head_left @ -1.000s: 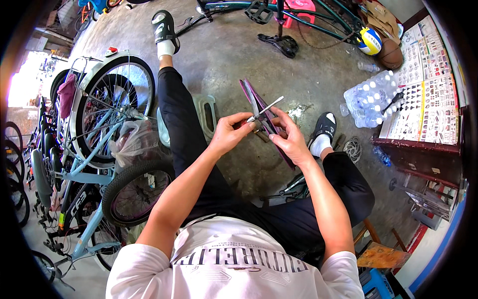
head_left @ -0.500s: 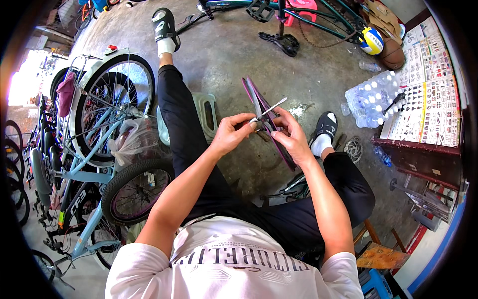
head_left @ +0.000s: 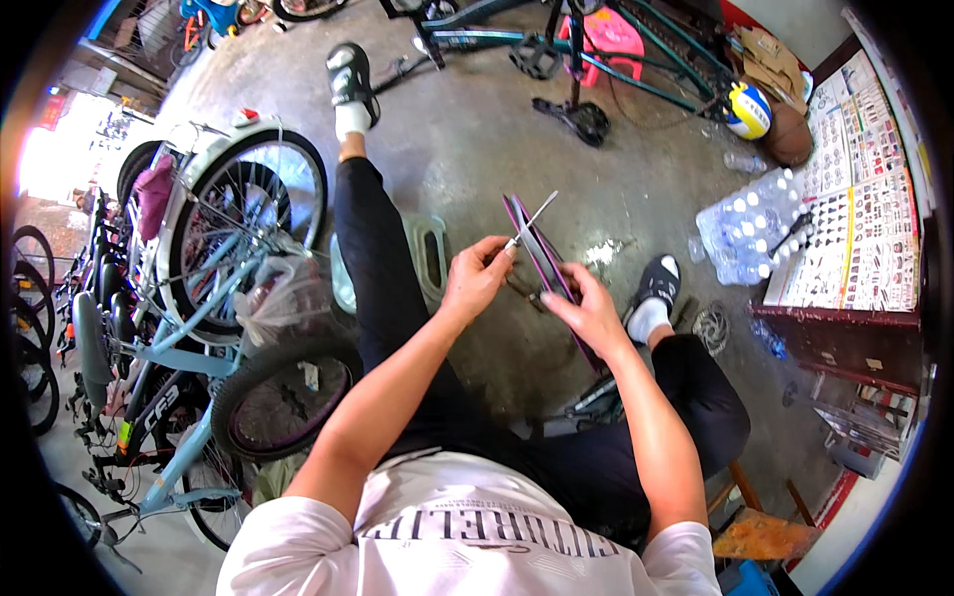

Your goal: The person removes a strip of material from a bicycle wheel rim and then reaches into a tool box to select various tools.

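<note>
My left hand (head_left: 479, 275) pinches a slim silver tool (head_left: 537, 218) near its lower end, its shaft slanting up to the right across a narrow purple wheel rim (head_left: 515, 209), seen almost edge-on. My right hand (head_left: 581, 308) grips the rim lower down, thumb along its near side and fingers curled over it. A small dark part (head_left: 527, 292) shows between my hands; its shape is unclear. My outstretched left leg (head_left: 368, 228) and bent right leg (head_left: 696, 397) are either side of the rim.
Stacked bicycles (head_left: 189, 358) crowd the left. A dark green frame (head_left: 467, 38) and pink stool (head_left: 606, 40) are beyond. Bottled water (head_left: 740, 223), two balls (head_left: 747, 109) and a poster-covered cabinet (head_left: 845, 328) stand right. A translucent container (head_left: 429, 238) lies beside my left leg.
The view has tilted, shifting the scene lower in the picture. My left hand and tool have drawn a little apart from my right hand, which holds the rim lower down.
</note>
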A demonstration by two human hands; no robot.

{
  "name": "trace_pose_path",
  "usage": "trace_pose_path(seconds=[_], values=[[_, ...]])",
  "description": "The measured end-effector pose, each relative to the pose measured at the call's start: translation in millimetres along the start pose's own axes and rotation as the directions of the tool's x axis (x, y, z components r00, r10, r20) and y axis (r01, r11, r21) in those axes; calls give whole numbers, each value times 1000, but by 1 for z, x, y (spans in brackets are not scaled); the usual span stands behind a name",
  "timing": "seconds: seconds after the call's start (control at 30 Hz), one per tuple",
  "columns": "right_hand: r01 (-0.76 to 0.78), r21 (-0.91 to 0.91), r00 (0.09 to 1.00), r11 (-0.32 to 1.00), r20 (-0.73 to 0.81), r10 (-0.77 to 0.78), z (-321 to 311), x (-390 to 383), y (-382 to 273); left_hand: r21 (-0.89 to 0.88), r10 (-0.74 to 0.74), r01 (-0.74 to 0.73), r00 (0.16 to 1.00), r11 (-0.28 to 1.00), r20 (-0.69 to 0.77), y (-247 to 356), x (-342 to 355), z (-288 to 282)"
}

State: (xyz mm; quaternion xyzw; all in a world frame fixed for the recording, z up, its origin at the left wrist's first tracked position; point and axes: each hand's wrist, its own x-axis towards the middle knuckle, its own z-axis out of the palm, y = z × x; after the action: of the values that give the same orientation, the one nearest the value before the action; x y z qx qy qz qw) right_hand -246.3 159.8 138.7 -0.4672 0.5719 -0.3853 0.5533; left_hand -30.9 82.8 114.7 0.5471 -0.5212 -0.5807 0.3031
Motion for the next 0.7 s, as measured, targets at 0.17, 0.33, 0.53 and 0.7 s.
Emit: trace_pose_path(seconds=[0.17,0.33,0.53,0.7], values=[[-7,-128,999,992,48,13,0,-3,-10,133,-94,101,994,986,-54,21,40,-20],[-57,-334,991,941,99,95,-14,2,-23,226,21,-16,1000,974,-20,34,40,-14],[58,-263,994,963,-71,-79,-20,10,-17,436,347,-341,935,833,69,72,-18,16],[-39,460,996,887,91,-4,-21,1,-15,409,418,-432,899,804,129,73,-47,33]])
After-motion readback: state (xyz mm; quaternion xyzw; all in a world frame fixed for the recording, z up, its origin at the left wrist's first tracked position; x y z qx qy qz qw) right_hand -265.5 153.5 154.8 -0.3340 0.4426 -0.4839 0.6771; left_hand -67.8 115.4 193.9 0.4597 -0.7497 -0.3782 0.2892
